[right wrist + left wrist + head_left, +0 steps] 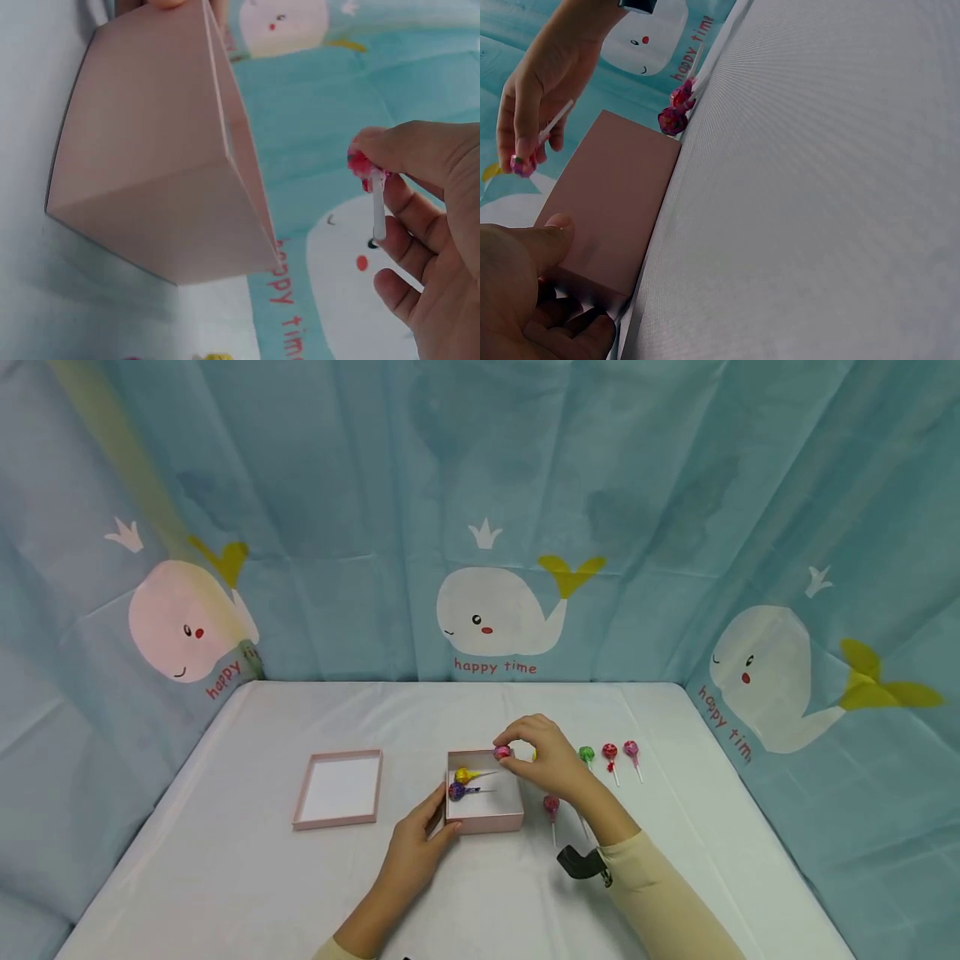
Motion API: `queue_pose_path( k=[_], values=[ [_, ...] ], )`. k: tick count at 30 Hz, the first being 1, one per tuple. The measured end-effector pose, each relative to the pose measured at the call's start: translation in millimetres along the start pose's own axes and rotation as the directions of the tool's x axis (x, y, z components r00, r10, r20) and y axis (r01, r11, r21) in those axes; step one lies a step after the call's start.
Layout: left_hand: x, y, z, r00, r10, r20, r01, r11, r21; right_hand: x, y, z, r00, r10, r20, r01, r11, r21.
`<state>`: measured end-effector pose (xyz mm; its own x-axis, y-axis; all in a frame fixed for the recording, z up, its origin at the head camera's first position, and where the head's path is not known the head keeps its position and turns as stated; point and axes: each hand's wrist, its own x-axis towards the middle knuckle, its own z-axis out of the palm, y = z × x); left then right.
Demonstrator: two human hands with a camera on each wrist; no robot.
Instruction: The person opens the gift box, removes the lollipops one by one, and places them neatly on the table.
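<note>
My right hand (547, 762) pinches a pink lollipop (502, 752) by its wrapped head, above the box's back right corner. Its white stick points down in the right wrist view, where the pinched lollipop (363, 160) hangs clear of the pink box (142, 135). With thumb on the front wall and fingers round the left side, my left hand (420, 833) holds the open box (487, 824). Inside it lie a yellow lollipop (463, 774) and a purple lollipop (457, 791), sticks pointing right.
Left of the box lies its pink-edged lid (337, 819). To the right, a green lollipop (587, 753), a red lollipop (610, 751) and a pink one (632, 748) form a row. A nearer dark-pink lollipop (552, 804) lies by my right forearm, which hides others partly.
</note>
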<state>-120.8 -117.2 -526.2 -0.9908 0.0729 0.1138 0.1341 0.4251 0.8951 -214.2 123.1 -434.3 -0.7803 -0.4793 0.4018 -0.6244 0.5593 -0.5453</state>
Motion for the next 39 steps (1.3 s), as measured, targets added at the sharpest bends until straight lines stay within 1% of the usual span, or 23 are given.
queue_pose_path(
  k=[3,5,9,14,17,21,25,30,34,36,39],
  values=[
    [-0.4,0.5,0.1,1.0,0.005,0.0,-0.005,1.0,-0.02,-8.3,0.7,-9.5,0.999,0.027,-0.041,-0.026,0.999,0.024],
    [-0.6,0.8,0.6,1.0,0.009,0.004,-0.009,1.0,-0.03,-15.5,1.3,-17.0,0.996,0.042,-0.083,-0.039,0.998,0.039],
    [-0.7,0.2,1.5,1.0,-0.002,0.013,0.002,0.999,-0.032,-32.7,5.3,-32.5,0.982,0.078,-0.17,-0.072,0.996,0.044],
    [0.1,0.9,0.6,1.0,-0.017,0.014,0.018,1.0,-0.021,-53.3,15.0,-46.8,0.956,0.165,-0.242,-0.158,0.986,0.05],
    [-0.2,2.3,-0.3,1.0,0.004,0.013,-0.004,1.0,-0.023,-66.2,23.0,-51.1,0.935,0.222,-0.277,-0.212,0.975,0.068],
    [-0.4,1.6,-0.7,0.999,0.032,0.015,-0.032,0.999,-0.034,-83.4,35.7,-52.3,0.911,0.267,-0.314,-0.257,0.964,0.073],
    [0.0,1.1,-0.6,0.999,0.034,0.017,-0.033,0.999,-0.038,-96.6,48.6,-52.2,0.896,0.298,-0.328,-0.293,0.954,0.067],
    [-0.3,0.5,0.5,1.0,0.008,0.021,-0.007,1.0,-0.03,-107.9,63.5,-52.2,0.886,0.336,-0.319,-0.333,0.941,0.065],
    [-1.2,-0.4,1.2,0.999,-0.02,0.027,0.021,1.0,-0.023,-115.4,72.5,-50.9,0.877,0.39,-0.281,-0.39,0.919,0.057],
    [-1.5,-0.2,0.9,0.999,-0.021,0.026,0.022,0.999,-0.024,-118.0,75.6,-50.5,0.878,0.402,-0.258,-0.403,0.914,0.054],
    [-1.2,0.2,0.0,1.0,-0.019,0.021,0.019,0.999,-0.03,-119.9,79.9,-50.6,0.876,0.426,-0.224,-0.421,0.904,0.075]
  ],
)
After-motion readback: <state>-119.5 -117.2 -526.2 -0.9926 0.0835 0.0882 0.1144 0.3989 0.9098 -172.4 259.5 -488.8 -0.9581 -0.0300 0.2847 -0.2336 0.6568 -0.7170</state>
